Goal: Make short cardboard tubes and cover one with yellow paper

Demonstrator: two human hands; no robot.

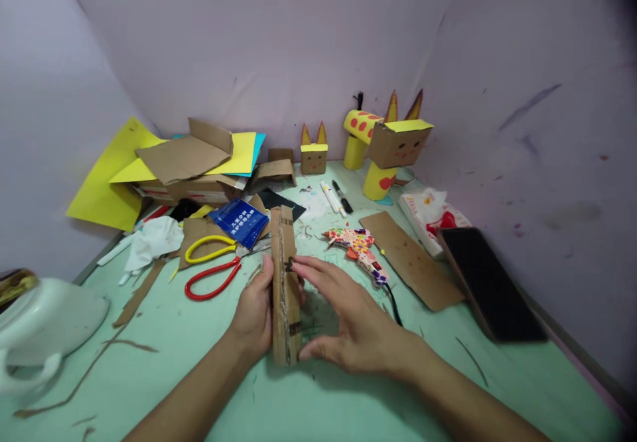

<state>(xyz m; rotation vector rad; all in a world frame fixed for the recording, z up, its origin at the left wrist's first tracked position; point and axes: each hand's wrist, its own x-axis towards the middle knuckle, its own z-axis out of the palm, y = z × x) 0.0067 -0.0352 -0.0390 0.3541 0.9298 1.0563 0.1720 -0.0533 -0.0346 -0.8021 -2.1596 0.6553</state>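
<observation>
A folded brown cardboard piece (284, 276) stands on edge in the middle of the pale green table (318, 395). My left hand (253, 312) presses against its left face with fingers wrapped behind it. My right hand (348, 319) holds its right face, fingers stretched along the cardboard and thumb near the lower end. A patterned hot glue gun (361, 249) lies just beyond my right hand, its black cord trailing toward me. Scissors with red and yellow handles (213, 266) lie left of the cardboard.
Cardboard animal figures (393, 143) stand at the back wall. Yellow paper and cardboard scraps (184, 160) pile up at back left. A flat cardboard strip (411, 259), a black phone (490, 283) and a tissue pack (430, 216) lie right. A white kettle (44, 322) sits at left.
</observation>
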